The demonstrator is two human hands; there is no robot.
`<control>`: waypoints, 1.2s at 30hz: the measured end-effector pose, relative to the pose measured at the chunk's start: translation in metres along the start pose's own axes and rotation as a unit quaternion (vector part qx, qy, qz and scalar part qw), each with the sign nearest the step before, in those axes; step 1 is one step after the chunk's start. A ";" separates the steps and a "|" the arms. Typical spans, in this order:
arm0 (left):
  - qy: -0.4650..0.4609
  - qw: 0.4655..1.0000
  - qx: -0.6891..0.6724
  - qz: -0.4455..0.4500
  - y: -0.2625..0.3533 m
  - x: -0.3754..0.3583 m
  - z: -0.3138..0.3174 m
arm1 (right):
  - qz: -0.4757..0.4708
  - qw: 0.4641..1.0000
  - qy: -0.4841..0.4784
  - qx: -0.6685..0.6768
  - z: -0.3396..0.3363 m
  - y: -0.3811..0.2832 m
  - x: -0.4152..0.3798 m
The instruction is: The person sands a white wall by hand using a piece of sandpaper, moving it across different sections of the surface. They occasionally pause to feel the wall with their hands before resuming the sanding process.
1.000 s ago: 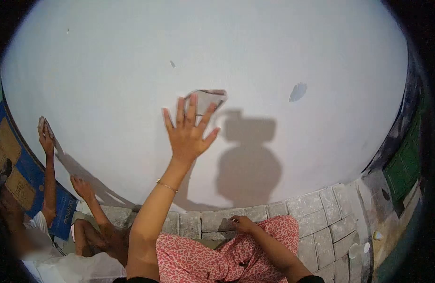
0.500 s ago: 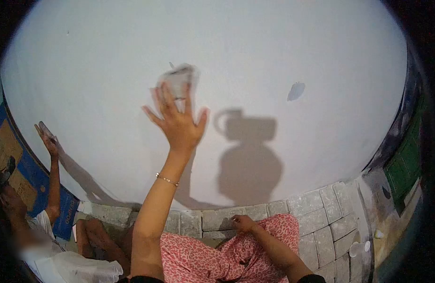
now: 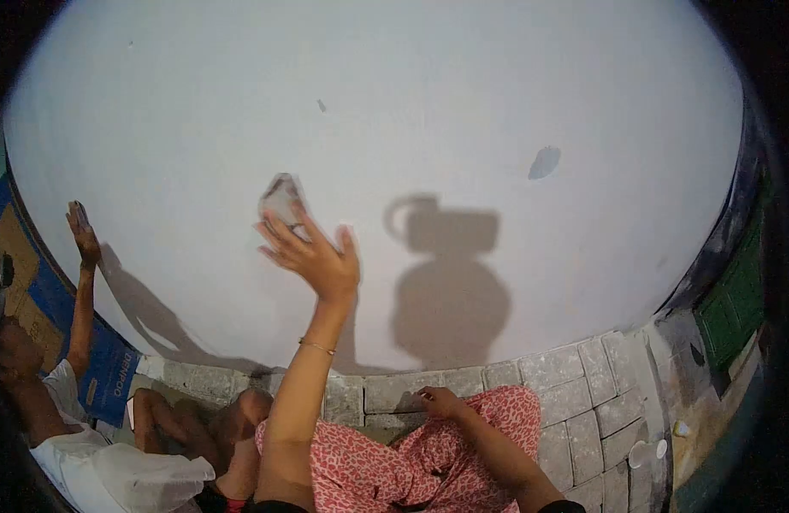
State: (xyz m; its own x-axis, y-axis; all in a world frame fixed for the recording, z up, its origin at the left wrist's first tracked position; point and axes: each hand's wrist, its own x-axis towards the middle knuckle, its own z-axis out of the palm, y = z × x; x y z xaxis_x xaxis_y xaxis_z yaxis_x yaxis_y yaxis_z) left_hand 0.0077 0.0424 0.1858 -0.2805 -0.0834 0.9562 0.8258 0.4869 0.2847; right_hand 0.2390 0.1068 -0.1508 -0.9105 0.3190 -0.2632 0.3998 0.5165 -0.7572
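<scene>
My left hand [image 3: 313, 256] presses its spread fingers on a small grey piece of sandpaper [image 3: 280, 197], held flat against the pale wall [image 3: 446, 103]. The sheet has a darker, brownish edge and is slightly blurred; part of it is hidden under the fingers. A thin bracelet [image 3: 317, 346] circles the left wrist. Low down, my right hand [image 3: 440, 402] rests by the knee of the red-and-white patterned clothing [image 3: 497, 427]. Its fingers are curled in, and whatever may be inside them is hidden.
At the left, a seated person [image 3: 112, 470] holds a hand [image 3: 86, 244] with a grey piece to the wall. Behind are blue and brown cardboard [image 3: 112, 376]. Grey patches [image 3: 545, 162] mark the wall. Paving blocks [image 3: 574, 402] cover the ground; small white objects [image 3: 642, 453] lie right.
My left hand has slid the sandpaper down and to the left along the wall, uncovering a small grey mark. The other person's hand has risen slightly. My right hand stays put.
</scene>
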 end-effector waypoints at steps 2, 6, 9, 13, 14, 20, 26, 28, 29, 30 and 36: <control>-0.105 0.963 0.048 0.245 0.010 -0.013 -0.006 | 0.017 1.000 -0.010 0.007 -0.003 -0.007 0.001; -0.066 0.987 0.049 0.137 -0.007 0.005 -0.012 | -0.045 0.999 0.017 -0.006 -0.003 0.006 0.004; -0.052 0.994 0.015 0.094 -0.005 -0.009 -0.007 | -0.029 1.000 0.008 -0.005 -0.002 -0.002 -0.002; -0.066 0.967 0.072 0.234 -0.023 -0.008 -0.017 | -0.042 0.999 0.018 0.001 -0.003 0.001 0.002; -0.055 0.981 0.056 0.178 -0.028 -0.003 -0.019 | -0.043 0.999 0.019 0.002 -0.004 0.003 0.004; -0.126 0.948 0.097 0.276 -0.029 -0.029 -0.018 | -0.015 0.999 -0.008 -0.030 -0.001 0.008 0.009; -0.088 0.985 0.061 0.133 -0.034 -0.035 -0.017 | 0.022 0.999 -0.019 -0.025 -0.008 -0.009 -0.002; -0.146 0.950 0.087 0.261 -0.039 -0.043 -0.023 | 0.015 1.000 -0.022 0.001 -0.008 -0.005 0.001; -0.135 0.949 0.081 0.272 -0.047 -0.041 -0.024 | 0.013 1.000 -0.020 -0.003 -0.009 -0.001 0.002; -0.127 0.947 0.076 0.285 -0.055 -0.038 -0.025 | -0.005 1.000 -0.010 -0.019 -0.008 0.000 0.002; -0.192 0.939 0.064 0.279 -0.049 -0.075 -0.026 | 0.009 1.000 -0.026 -0.003 -0.003 0.000 0.003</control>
State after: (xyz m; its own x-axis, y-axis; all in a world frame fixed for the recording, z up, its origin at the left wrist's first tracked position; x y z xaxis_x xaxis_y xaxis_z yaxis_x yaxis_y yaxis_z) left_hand 0.0005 0.0024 0.1015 0.0015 0.5235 0.8521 0.8375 0.4649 -0.2871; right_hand 0.2367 0.1101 -0.1493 -0.9073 0.2860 -0.3084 0.4169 0.5155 -0.7486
